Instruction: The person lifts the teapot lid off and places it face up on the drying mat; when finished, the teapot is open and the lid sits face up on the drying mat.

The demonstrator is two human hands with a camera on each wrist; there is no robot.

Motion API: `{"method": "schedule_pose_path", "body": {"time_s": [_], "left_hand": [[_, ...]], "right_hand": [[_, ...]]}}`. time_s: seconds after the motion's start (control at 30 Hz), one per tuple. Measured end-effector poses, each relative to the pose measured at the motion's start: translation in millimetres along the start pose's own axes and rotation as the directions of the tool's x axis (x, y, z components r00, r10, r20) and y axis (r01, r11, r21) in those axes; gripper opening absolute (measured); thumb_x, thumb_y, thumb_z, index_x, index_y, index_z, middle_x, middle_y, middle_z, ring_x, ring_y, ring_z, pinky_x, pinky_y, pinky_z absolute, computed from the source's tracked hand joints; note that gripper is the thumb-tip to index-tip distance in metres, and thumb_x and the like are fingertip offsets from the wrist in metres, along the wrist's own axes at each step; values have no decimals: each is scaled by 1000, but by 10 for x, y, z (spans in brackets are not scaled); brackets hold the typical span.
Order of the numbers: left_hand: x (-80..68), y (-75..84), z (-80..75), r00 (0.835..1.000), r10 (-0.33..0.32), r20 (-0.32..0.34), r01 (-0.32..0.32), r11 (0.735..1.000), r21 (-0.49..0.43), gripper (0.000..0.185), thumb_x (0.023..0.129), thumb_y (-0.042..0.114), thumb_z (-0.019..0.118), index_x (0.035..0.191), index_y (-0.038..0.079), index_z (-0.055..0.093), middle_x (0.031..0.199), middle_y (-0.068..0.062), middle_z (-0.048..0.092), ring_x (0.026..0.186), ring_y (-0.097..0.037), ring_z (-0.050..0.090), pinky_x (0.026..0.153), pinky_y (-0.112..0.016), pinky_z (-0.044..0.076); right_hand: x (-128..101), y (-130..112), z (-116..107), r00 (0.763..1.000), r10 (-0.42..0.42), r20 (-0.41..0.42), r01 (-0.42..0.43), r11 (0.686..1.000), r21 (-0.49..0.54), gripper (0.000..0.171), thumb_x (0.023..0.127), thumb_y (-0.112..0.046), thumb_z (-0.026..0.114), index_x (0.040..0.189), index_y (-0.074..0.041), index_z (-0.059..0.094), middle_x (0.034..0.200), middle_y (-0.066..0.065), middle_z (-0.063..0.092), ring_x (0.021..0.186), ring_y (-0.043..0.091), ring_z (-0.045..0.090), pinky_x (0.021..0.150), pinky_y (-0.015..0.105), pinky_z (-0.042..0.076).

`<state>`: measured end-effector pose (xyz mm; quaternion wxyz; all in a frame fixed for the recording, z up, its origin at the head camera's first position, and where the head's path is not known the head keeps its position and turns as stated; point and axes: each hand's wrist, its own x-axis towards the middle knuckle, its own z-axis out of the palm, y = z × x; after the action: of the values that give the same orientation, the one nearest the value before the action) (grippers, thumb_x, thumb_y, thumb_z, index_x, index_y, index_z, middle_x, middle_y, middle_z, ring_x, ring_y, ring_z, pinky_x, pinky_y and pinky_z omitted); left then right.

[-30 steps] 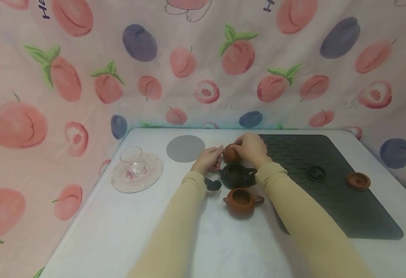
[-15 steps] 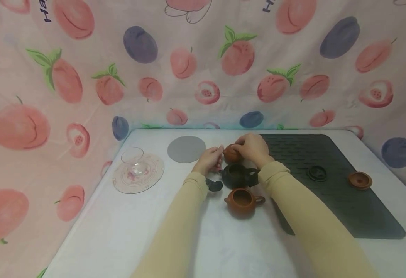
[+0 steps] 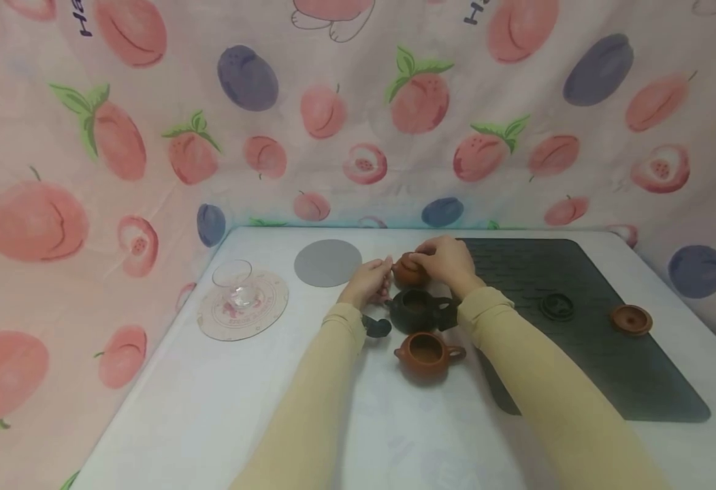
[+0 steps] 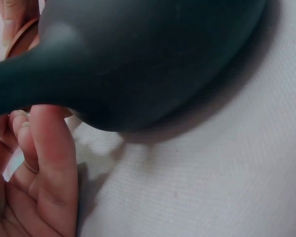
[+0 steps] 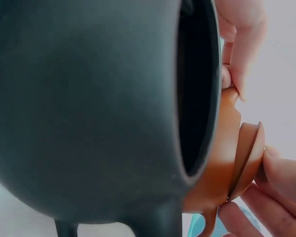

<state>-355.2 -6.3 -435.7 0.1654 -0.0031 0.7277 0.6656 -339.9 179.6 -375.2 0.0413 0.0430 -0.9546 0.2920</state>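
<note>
The farthest of three teapots in a row, a small brown clay teapot (image 3: 408, 275), stands between both hands. My left hand (image 3: 368, 280) pinches the tip of its spout (image 5: 230, 96). With thumb and fingers my right hand (image 3: 450, 262) grips the knob of its lid (image 5: 249, 158). The lid sits tilted on the mouth, one side raised, as the right wrist view shows. Nearer stands a black teapot (image 3: 415, 309) without a lid, which fills much of both wrist views. Nearest is another brown teapot (image 3: 425, 357), also lidless.
A dark mat (image 3: 572, 367) at the right bears a black lid (image 3: 557, 307) and a brown lid (image 3: 631, 320). At the left a clear glass (image 3: 233, 275) stands on a patterned round mat (image 3: 260, 321). A grey disc (image 3: 327, 263) lies at the back.
The lid in my right hand looks slightly more raised and tilted on the far brown teapot. Both hands stay almost in place, and the other teapots have not moved.
</note>
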Motion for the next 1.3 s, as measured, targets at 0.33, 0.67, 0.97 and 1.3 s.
{"method": "schedule_pose_path", "body": {"time_s": [0.33,0.67,0.97,1.3], "left_hand": [[31,20,-9,1000,7,20,-7,1000,-25,41,110,40,48,94,3,53,72,-3,50,58,-13,47,52,-25,51],[62,0,-7,1000,17,8,-17,1000,-21,41,109,41,49,93,4,55,72,-2,50,58,-13,47,51,-25,48],[20,3,3,1000,15,6,-15,1000,-19,42,110,40,46,104,0,57,72,-2,49,57,-12,46,51,-23,47],[2,-15,16,1000,4,-7,-4,1000,-15,43,110,41,47,97,1,55,71,-2,49,56,-12,46,51,-23,48]], "right_hand": [[19,77,-54,1000,-11,-13,12,997,71,32,102,-36,66,119,-10,76,116,12,73,102,32,67,86,48,55],[-29,85,-84,999,45,-10,-43,987,157,33,104,-34,63,122,-8,73,117,14,72,107,32,66,87,47,56],[-57,116,-95,993,114,17,-115,970,212,37,104,-37,61,127,-9,70,124,15,69,115,33,62,93,50,53],[-90,203,-68,976,189,104,-216,854,473,39,104,-34,62,130,-5,65,128,18,64,118,34,63,100,49,51]]}}
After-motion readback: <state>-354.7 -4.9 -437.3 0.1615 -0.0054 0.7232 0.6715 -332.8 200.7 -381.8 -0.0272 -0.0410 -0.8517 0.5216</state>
